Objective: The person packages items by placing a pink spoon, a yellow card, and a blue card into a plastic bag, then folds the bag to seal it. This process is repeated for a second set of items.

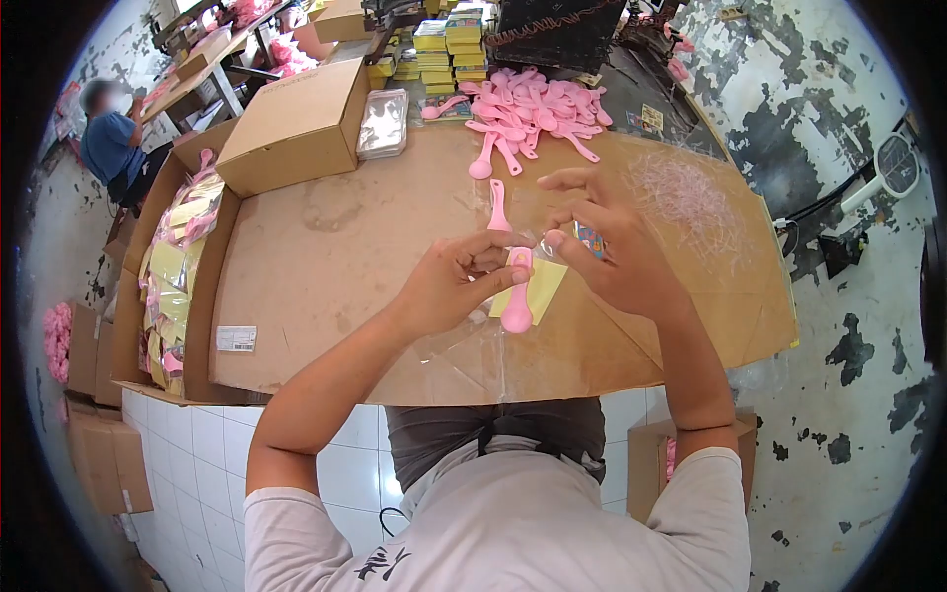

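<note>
My left hand (pixel 459 279) pinches the handle of a pink spoon (pixel 517 310), whose round bowl points toward me. Beneath that spoon lies a yellow card (pixel 546 291) on the cardboard-covered table. My right hand (pixel 610 242) is raised just right of the spoon, its fingers apart, with nothing visible held in them. Close by its palm shows a small blue printed card (pixel 589 240). Just beyond my left fingers rests a second pink spoon (pixel 497 205).
Pink spoons (pixel 533 104) are heaped at the back, beside stacked yellow cards (pixel 449 44) and clear bags (pixel 383 123). A closed carton (pixel 293 128) and an open box of packed items (pixel 178 266) stand left. Clear strands (pixel 686 197) lie right. A person (pixel 113 143) sits back left.
</note>
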`<state>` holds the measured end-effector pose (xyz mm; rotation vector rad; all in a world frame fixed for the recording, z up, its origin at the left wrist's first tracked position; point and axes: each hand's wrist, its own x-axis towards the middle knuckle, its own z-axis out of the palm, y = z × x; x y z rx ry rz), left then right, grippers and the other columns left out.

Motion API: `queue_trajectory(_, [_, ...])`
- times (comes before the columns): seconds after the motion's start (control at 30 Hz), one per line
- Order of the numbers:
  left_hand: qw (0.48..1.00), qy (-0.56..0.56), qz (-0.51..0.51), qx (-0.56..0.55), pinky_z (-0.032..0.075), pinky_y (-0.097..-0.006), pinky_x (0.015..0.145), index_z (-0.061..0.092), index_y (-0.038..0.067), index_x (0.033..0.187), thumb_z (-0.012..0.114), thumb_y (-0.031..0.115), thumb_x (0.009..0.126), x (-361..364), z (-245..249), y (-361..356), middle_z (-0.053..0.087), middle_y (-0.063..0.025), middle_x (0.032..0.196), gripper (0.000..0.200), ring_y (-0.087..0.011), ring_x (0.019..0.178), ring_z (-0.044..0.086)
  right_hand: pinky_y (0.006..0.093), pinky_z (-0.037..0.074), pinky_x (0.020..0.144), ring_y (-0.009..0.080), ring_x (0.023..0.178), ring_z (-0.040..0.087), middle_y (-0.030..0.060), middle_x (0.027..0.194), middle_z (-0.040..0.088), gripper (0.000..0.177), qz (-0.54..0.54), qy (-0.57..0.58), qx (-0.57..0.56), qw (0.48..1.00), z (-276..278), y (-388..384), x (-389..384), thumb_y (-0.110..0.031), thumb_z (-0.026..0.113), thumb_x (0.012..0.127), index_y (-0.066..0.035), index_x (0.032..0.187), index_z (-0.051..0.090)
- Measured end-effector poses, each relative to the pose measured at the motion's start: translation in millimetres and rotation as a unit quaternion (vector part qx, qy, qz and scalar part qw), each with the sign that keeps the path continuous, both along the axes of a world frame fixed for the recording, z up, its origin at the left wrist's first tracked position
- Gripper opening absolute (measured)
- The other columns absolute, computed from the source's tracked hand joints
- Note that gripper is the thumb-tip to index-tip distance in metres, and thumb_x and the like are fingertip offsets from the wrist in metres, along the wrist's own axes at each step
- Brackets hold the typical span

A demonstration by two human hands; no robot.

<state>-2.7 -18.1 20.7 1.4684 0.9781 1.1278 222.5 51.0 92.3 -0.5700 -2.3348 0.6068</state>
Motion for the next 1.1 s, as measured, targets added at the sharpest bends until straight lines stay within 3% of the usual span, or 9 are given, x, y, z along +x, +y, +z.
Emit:
queue_trajectory(0.13, [1.000,0.024,0.006,-0.008,0.053,-0.0266,0.089,0.063,-0.001,0.133,0.072,0.008,0.097,-1.7,-3.5,0.7,0.076,-0.0059,0.105,0.038,-0.0074,0.097,0.067,0.0378,0.046,0.101,0.0233,0.123,0.058,0.0120,0.135,0.062,0.015,0.115,0.022,-0.118,0.986,0.1,16.8,4.2,-0.003,0.058,0.092,-0.001,0.097,0.073])
queue_trajectory(0.2, [1.000,0.021,0.005,-0.010,0.053,-0.0266,0.088,0.064,-0.001,0.132,0.074,0.008,0.096,-1.3,-4.6,0.4,0.077,-0.0054,0.104,0.038,-0.0068,0.096,0.067,0.0353,0.048,0.098,0.0220,0.119,0.060,0.0120,0.134,0.063,0.019,0.106,-0.010,-0.137,0.985,2.2,16.6,2.2,0.000,0.055,0.091,-0.001,0.096,0.073])
queue_trajectory(0.3, [0.997,0.050,0.023,0.052,0.049,-0.0248,0.063,0.070,0.000,0.121,0.076,0.017,0.095,-0.7,-9.1,1.0,0.073,-0.0033,0.079,0.031,-0.0035,0.070,0.059,0.0322,0.050,0.092,0.0196,0.114,0.062,0.0112,0.131,0.066,0.024,0.082,-0.044,-0.158,0.983,4.0,14.0,-2.1,0.003,0.050,0.090,-0.002,0.095,0.073])
queue_trajectory(0.53, [0.995,0.061,0.036,0.067,0.046,-0.0250,0.061,0.071,-0.001,0.116,0.079,0.018,0.093,-0.2,-6.2,0.2,0.071,-0.0038,0.075,0.031,-0.0047,0.066,0.057,0.0292,0.052,0.081,0.0145,0.102,0.065,0.0088,0.120,0.071,0.020,0.128,-0.049,-0.221,0.966,7.1,32.5,2.5,0.007,0.054,0.090,-0.001,0.091,0.073])
queue_trajectory(0.8, [0.993,0.115,0.009,0.031,0.052,-0.0245,0.073,0.071,0.001,0.123,0.078,0.011,0.093,-2.5,3.8,-1.3,0.076,-0.0027,0.088,0.032,-0.0036,0.080,0.064,0.0311,0.054,0.081,0.0162,0.097,0.068,0.0082,0.119,0.072,0.015,0.071,-0.095,-0.177,0.977,15.5,16.6,-0.5,0.000,0.071,0.086,-0.005,0.098,0.078])
queue_trajectory(0.9, [0.993,0.071,0.039,0.083,0.042,-0.0261,0.056,0.072,0.000,0.109,0.080,0.021,0.092,2.1,-11.3,3.6,0.066,-0.0016,0.068,0.028,-0.0047,0.060,0.051,0.0330,0.054,0.084,0.0202,0.099,0.069,0.0092,0.119,0.072,0.016,0.060,-0.096,-0.097,0.989,10.8,12.1,-3.0,-0.004,0.076,0.084,-0.006,0.099,0.079])
queue_trajectory(1.1, [0.994,0.076,0.045,0.065,0.038,-0.0261,0.053,0.071,-0.001,0.105,0.080,0.020,0.092,1.6,-23.8,7.7,0.062,-0.0004,0.065,0.026,-0.0034,0.058,0.046,0.0377,0.052,0.091,0.0279,0.104,0.067,0.0117,0.119,0.070,0.008,0.040,-0.092,-0.042,0.994,4.1,4.4,-6.5,-0.005,0.077,0.084,-0.004,0.091,0.075])
